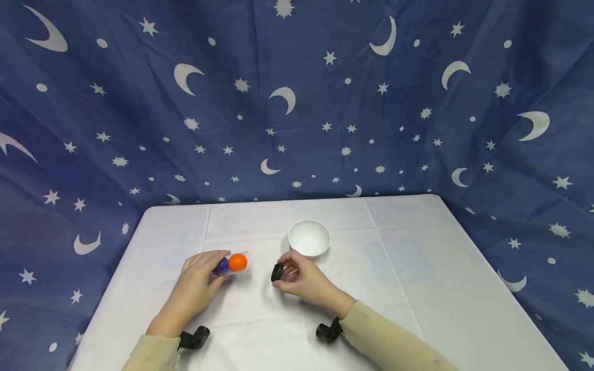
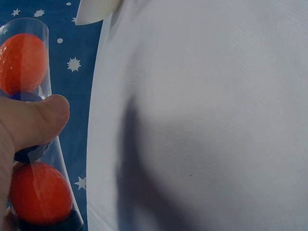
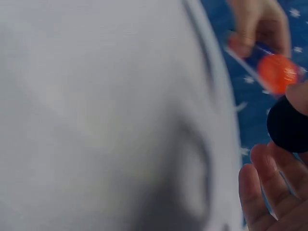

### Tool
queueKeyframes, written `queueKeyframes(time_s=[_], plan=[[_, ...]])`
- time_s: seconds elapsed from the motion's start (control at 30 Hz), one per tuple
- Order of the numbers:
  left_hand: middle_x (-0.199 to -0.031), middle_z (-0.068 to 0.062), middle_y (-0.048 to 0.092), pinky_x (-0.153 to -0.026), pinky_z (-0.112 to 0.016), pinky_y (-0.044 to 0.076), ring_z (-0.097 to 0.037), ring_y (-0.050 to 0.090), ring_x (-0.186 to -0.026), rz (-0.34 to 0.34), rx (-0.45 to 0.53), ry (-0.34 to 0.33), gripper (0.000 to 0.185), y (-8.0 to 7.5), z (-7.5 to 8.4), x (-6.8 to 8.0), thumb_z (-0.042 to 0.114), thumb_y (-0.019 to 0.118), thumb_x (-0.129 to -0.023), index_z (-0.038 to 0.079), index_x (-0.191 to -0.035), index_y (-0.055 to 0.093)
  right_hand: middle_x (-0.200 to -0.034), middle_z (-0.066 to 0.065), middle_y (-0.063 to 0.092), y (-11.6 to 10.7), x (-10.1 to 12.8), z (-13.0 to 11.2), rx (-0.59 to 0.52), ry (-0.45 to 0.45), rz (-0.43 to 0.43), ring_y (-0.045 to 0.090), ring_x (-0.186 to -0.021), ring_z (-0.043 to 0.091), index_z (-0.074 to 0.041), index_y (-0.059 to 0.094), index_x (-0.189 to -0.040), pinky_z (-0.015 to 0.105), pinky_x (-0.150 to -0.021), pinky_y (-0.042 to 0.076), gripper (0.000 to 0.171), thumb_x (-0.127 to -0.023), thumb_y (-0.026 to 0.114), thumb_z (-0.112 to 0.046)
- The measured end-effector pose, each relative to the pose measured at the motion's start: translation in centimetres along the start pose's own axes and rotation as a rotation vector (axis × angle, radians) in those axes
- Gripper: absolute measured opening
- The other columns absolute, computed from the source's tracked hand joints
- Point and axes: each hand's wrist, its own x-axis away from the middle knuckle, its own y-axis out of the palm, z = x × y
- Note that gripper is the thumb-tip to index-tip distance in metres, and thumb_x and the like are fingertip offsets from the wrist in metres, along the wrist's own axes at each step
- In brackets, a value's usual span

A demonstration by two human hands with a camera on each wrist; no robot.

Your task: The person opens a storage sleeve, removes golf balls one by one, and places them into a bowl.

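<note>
My left hand (image 1: pixel 199 275) grips a clear plastic tube (image 1: pixel 232 263) lying sideways just above the white table (image 1: pixel 417 288). Inside the tube sit an orange ball (image 1: pixel 237 262), a dark blue ball (image 1: pixel 221 266) and, in the left wrist view, a second orange ball (image 2: pixel 38 192) near the black end. My thumb (image 2: pixel 33 120) presses across the tube (image 2: pixel 45 86). My right hand (image 1: pixel 301 278) pinches a small black cap (image 1: pixel 277 272), held a short way right of the tube's open end. In the right wrist view the cap (image 3: pixel 288 126) is at the right edge, fingers (image 3: pixel 257 187) below it.
A white bowl (image 1: pixel 309 237) stands on the table just behind my right hand. A blue cloth with moons and stars (image 1: pixel 297 103) hangs behind and around the table. Black wrist mounts (image 1: pixel 195 337) show at both sleeves.
</note>
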Motion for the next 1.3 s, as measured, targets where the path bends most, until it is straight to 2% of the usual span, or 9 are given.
queueKeyframes(time_s=[0.2,0.33,0.57,0.8,1.0,1.3], plan=[[-0.126,-0.009,0.06,-0.102,-0.052,0.03,-0.032,0.051,-0.117,-0.018,-0.002,-0.017,0.059,0.2,-0.2,0.3,0.012,0.083,-0.076,0.011,-0.129,0.059,-0.098,-0.007,0.063,1.1,-0.2,1.7,0.093,0.047,-0.014,0.063,-0.089,0.009,-0.015,0.054,-0.117,0.024,-0.077,0.052,0.047,-0.08,0.08,-0.026],[-0.126,-0.009,0.06,-0.102,-0.052,0.03,-0.032,0.051,-0.117,-0.022,-0.005,-0.022,0.058,0.3,-0.2,0.3,0.012,0.083,-0.076,0.011,-0.13,0.059,-0.098,-0.01,0.062,1.1,-0.5,1.9,0.17,0.068,-0.034,0.061,-0.091,0.006,-0.017,0.055,-0.119,0.023,-0.078,0.051,0.047,-0.081,0.08,-0.029],[-0.127,-0.009,0.06,-0.103,-0.052,0.03,-0.032,0.051,-0.118,-0.035,-0.01,-0.025,0.058,0.3,-0.3,0.4,0.013,0.082,-0.077,0.011,-0.13,0.059,-0.093,-0.008,0.058,0.7,-0.5,1.5,0.303,0.108,-0.049,0.057,-0.08,0.008,-0.02,0.058,-0.117,0.021,-0.072,0.048,0.045,-0.08,0.08,-0.032],[-0.127,-0.009,0.06,-0.103,-0.051,0.03,-0.032,0.051,-0.118,-0.041,-0.013,-0.023,0.058,0.3,-0.1,0.4,0.012,0.082,-0.077,0.012,-0.13,0.059,-0.093,-0.006,0.057,0.0,-0.3,1.4,0.343,0.108,-0.062,0.057,-0.08,0.014,-0.015,0.059,-0.118,0.022,-0.068,0.048,0.045,-0.08,0.08,-0.027],[-0.127,-0.008,0.061,-0.103,-0.051,0.03,-0.031,0.052,-0.118,-0.061,-0.006,-0.025,0.057,0.3,0.2,0.4,0.013,0.082,-0.077,0.012,-0.13,0.059,-0.095,-0.005,0.057,-0.2,-0.2,1.4,0.353,0.119,-0.089,0.056,-0.082,0.013,-0.015,0.059,-0.12,0.021,-0.07,0.048,0.045,-0.081,0.079,-0.026],[-0.127,-0.006,0.061,-0.104,-0.05,0.029,-0.031,0.051,-0.119,-0.08,-0.005,-0.025,0.057,0.4,0.6,0.6,0.015,0.082,-0.078,0.013,-0.13,0.059,-0.102,-0.002,0.061,-1.0,0.3,0.2,0.336,0.105,-0.091,0.06,-0.088,0.015,-0.012,0.058,-0.124,0.023,-0.075,0.048,0.052,-0.081,0.079,-0.033]])
